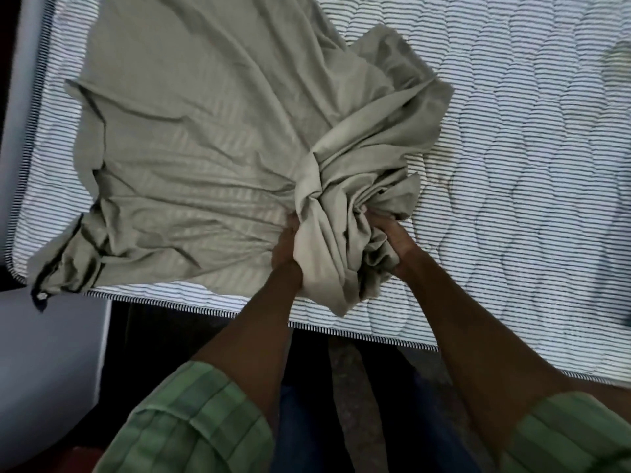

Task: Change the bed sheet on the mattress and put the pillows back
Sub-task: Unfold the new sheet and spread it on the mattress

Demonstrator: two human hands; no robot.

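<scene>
Head view: both hands at approx 6 o'clock of centre, buried in 1 bunch of cloth. Left hand (286, 245) curls its fingers round the gathered sheet from the 9 o'clock side; right hand (389, 240) clutches the same bunch from the 3 o'clock side, fingertips hidden in folds. Bare forearms run down to 6 o'clock w/ rolled green striped sleeves (191, 421) at the frame bottom.

Sheet (191, 138), grey-beige w/ faint tonal stripes, is twisted into a knot-like wad just at 12 o'clock of the hands, then fans out wrinkled toward 10 o'clock, lying on the mattress. 1 loose flap hangs off the near mattress edge between the wrists. Its far corner at 8 o'clock, w/ dark trim, droops over the mattress corner.

Mattress (512, 172), white w/ thin dark stripes and wavy quilting, is bare from 12 to 4 o'clock. Its piped edge runs diagonally from 8 to 4 o'clock.

Blurry pale-green shape (618, 66) at 2 o'clock, frame edge; can't tell what it is. Dark floor and blue trousers (300, 431) below, between the arms.
</scene>
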